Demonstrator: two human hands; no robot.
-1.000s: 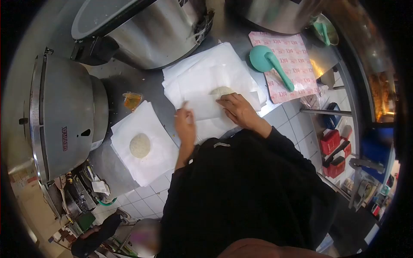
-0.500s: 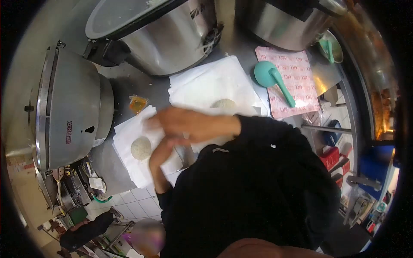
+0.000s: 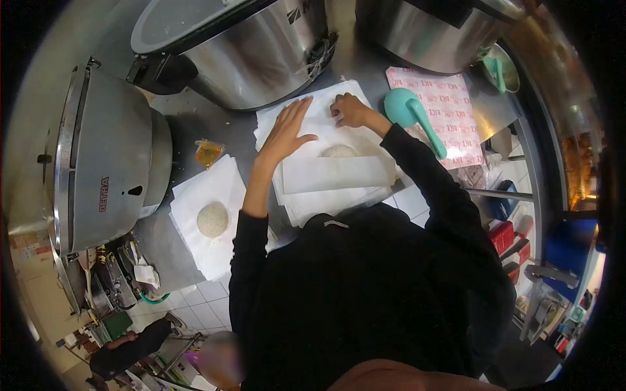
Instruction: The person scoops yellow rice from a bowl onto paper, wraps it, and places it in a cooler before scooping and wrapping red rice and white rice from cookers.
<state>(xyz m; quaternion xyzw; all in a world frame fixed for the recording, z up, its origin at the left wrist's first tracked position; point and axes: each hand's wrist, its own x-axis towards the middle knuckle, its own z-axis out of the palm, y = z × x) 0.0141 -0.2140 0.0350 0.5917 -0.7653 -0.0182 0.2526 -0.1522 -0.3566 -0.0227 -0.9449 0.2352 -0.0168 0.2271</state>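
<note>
A stack of white paper sheets (image 3: 306, 202) lies on the steel counter in front of me. On its top sheet sits a round mound of white rice (image 3: 340, 151), partly covered by a folded-over strip of the paper. My left hand (image 3: 285, 133) rests on the sheet left of the rice, fingers stretched out. Beyond the rice, my right hand (image 3: 352, 111) has its fingers curled down on the far part of the sheet, seemingly pinching it. To the left, a second paper stack (image 3: 189, 192) holds another rice mound (image 3: 212, 219), untouched.
Large steel rice cookers (image 3: 254, 58) stand behind the papers, with a grey GETRA container (image 3: 111, 163) at left. A turquoise scoop (image 3: 417, 120) lies on pink printed wrappers (image 3: 456, 98). A small orange packet (image 3: 208, 154) is near the left stack. Another person (image 3: 134, 348) is at lower left.
My hands were together, blurred, over the gap between the stacks. They have moved apart, up and right onto the middle stack, where a folded paper strip now shows in front of the rice.
</note>
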